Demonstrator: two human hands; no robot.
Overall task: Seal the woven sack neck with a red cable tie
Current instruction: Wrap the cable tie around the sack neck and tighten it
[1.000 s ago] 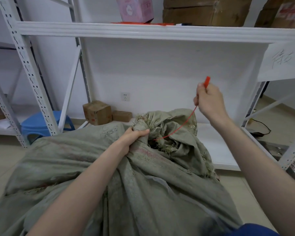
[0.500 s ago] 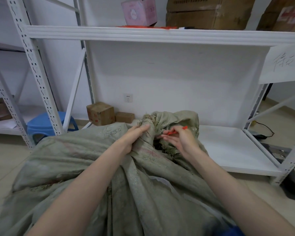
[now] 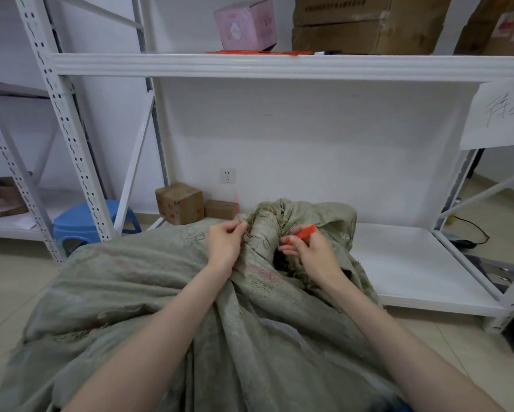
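Head view:
Sack: slumped on the floor, bunched neck upright by the bottom shelf's front edge.
Left hand: pinches the red cable tie's thin end, left of the neck.
Right hand: pinches its flat end, right of the neck.

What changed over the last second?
The right hand came down from the upper right to the neck, holding the tie by its head. The left hand let go of the neck and now pinches the tie's tail. The sack stayed put.
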